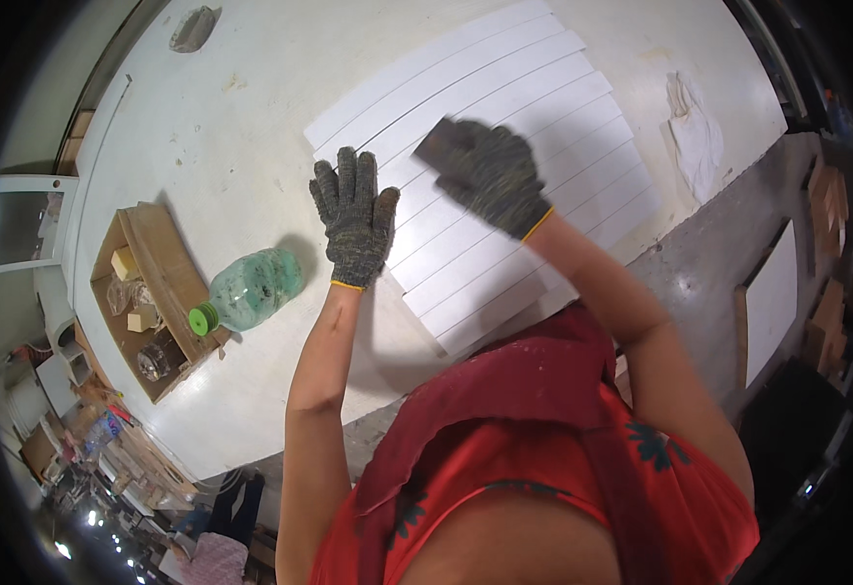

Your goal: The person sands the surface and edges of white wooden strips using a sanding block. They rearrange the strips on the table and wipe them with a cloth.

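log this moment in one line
left hand flat on slats | right hand presses dark block on slats | bottle left

Open brown cardboard box (168, 255), table's left

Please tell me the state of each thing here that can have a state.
left hand: gloved, open, flat on the white strips
right hand: gloved, blurred, holding a dark pad
white strips: laid side by side
green bottle: on its side, cap on
cardboard box: open
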`<state>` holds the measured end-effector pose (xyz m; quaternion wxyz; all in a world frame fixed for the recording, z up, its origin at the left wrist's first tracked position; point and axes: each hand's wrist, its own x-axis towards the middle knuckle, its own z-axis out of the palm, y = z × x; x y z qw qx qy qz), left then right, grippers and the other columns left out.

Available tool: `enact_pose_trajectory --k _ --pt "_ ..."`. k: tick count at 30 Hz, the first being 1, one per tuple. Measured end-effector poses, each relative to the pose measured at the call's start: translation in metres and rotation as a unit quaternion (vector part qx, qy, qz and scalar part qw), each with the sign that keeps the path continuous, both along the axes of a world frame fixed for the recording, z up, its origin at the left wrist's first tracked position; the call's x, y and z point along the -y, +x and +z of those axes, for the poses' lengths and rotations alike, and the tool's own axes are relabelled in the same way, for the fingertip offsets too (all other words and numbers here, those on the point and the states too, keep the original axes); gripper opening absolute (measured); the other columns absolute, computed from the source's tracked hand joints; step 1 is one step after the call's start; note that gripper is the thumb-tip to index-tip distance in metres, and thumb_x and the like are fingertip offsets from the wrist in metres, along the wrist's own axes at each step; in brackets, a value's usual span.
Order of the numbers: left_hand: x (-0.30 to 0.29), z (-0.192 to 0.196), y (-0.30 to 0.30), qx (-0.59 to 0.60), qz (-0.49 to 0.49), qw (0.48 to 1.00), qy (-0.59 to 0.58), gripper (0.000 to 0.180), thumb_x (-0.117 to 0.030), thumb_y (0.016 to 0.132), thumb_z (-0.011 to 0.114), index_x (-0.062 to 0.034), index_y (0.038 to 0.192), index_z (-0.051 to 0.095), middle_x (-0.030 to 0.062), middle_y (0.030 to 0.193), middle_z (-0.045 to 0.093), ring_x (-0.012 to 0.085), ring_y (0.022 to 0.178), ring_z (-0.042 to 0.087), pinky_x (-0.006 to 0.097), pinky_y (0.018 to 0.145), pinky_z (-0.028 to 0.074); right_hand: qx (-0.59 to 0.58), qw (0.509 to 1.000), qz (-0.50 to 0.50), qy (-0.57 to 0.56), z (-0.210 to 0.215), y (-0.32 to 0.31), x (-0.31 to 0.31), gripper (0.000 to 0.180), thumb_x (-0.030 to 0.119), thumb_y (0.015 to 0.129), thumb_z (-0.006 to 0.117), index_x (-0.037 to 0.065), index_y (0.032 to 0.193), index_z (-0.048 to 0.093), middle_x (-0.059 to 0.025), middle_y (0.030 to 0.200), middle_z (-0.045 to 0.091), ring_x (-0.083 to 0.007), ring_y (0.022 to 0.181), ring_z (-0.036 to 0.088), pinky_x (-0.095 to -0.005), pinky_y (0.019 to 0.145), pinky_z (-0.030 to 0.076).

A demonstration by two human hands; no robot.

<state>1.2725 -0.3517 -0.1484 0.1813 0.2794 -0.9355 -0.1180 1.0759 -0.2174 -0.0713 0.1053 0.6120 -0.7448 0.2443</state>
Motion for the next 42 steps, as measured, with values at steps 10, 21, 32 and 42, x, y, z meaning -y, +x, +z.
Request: enact_pose_trajectory --k 10,21,32,42 --pt "-0.001 -0.001 -0.008 -0.008 0.003 1.000 -0.017 0.053 -0.035 0.100 0.048 -0.0122 0.148 0.041 0.0187 0.157 0.029 0.0471 0.145 0.018 0.059 0.118 0.007 -0.006 0.996 -0.070 0.056 -0.015 0.003 0.004 0.038 0.030 0.081 0.069 0.025 0.118 0.062 -0.0052 0.109 0.064 -0.0271 0.093 0.064 -0.0440 0.077 0.054" --pt "-0.005 0.002 -0.008 0.016 0.014 1.000 0.005 0.053 -0.036 0.101 0.044 -0.0104 0.147 0.042 0.0206 0.157 0.028 0.0472 0.146 0.016 0.058 0.118 0.006 -0.056 0.955 -0.209 0.204 -0.010 -0.080 -0.011 0.030 0.031 0.086 0.064 0.022 0.114 0.061 -0.0056 0.099 0.066 -0.0302 0.085 0.065 -0.0437 0.071 0.055" --pt "-0.001 -0.003 -0.007 0.014 0.004 1.000 -0.027 0.054 -0.035 0.101 0.043 -0.0137 0.150 0.038 0.0151 0.160 0.026 0.0435 0.147 0.016 0.055 0.119 0.005 -0.049 0.941 -0.320 0.097 -0.004 -0.152 -0.019 0.031 0.034 0.088 0.061 0.022 0.116 0.062 -0.0067 0.101 0.069 -0.0322 0.084 0.066 -0.0490 0.073 0.053" --pt "0.000 0.003 0.000 0.024 0.004 1.000 -0.012 0.052 -0.033 0.102 0.043 -0.0130 0.150 0.038 0.0137 0.159 0.027 0.0407 0.147 0.017 0.055 0.120 0.005 -0.011 0.987 -0.045 0.151 -0.001 -0.028 0.031 0.028 0.030 0.081 0.068 0.024 0.108 0.064 -0.0026 0.106 0.066 -0.0259 0.093 0.065 -0.0428 0.075 0.054"
